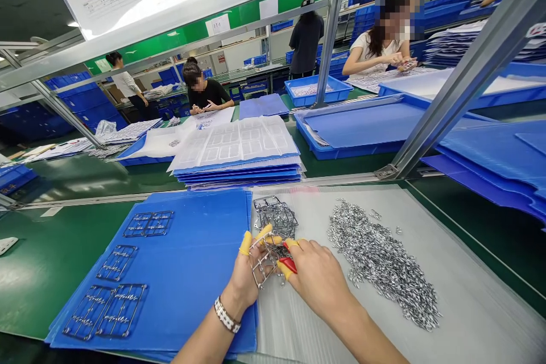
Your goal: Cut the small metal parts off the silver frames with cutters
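Observation:
My left hand (244,277), with yellow finger cots, grips a shiny metallic sprue frame (258,277) by its edge and holds it tilted above the sheets. Closed around red-handled nippers (289,264), my right hand (319,274) is close against the frame; the nippers' jaws are partly hidden by the frame and fingers. Just beyond both hands lies a pile of similar frames (276,215). To the right spreads a large heap of small silvery parts (384,261). Several dark frames (121,310) with script-like pieces inside lie on the blue sheet (187,273) at left.
A stack of blue and white sheets (236,151) stands behind the work area. A slanting metal post (452,79) rises at right, near a blue tray (362,125) and more blue sheets (499,165). Other people work at benches across the way.

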{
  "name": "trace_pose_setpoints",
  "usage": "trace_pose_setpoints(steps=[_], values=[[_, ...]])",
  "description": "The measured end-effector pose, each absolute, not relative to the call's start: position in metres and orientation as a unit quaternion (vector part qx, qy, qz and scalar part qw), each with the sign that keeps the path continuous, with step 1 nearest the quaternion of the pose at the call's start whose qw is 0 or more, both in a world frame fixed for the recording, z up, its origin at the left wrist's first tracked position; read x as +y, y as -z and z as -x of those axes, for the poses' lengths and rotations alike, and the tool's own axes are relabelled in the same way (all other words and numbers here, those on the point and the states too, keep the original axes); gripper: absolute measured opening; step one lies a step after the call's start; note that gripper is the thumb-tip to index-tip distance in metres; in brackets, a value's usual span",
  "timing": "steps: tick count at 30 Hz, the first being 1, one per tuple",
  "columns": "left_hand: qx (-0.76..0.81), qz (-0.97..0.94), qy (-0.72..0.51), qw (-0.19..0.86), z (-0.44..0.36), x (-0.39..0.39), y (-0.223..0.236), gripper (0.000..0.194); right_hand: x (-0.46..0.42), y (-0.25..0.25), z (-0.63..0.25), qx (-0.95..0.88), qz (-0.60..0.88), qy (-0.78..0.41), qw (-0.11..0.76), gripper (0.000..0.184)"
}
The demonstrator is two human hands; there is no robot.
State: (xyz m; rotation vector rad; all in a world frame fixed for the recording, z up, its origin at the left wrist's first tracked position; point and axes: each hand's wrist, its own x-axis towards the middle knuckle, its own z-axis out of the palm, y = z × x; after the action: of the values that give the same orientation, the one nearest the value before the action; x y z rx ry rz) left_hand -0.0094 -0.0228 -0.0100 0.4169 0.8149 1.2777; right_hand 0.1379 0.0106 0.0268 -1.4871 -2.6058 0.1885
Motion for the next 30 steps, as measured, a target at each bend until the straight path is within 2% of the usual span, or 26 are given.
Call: trace_pose_setpoints(steps=[20, 30], values=[[0.404, -0.202, -0.570, 0.687, 0.0039, -0.0244, 0.0073, 0.061, 0.0173, -0.0266, -0.1368, -0.859, 0.506, -0.066, 0.039, 0.017], [0.373, -0.162, -0.561, 0.721, 0.0026, -0.0236, 0.0083, 0.061, 0.0146, -0.0249, -0.1350, -0.860, 0.505, -0.048, 0.053, 0.011]])
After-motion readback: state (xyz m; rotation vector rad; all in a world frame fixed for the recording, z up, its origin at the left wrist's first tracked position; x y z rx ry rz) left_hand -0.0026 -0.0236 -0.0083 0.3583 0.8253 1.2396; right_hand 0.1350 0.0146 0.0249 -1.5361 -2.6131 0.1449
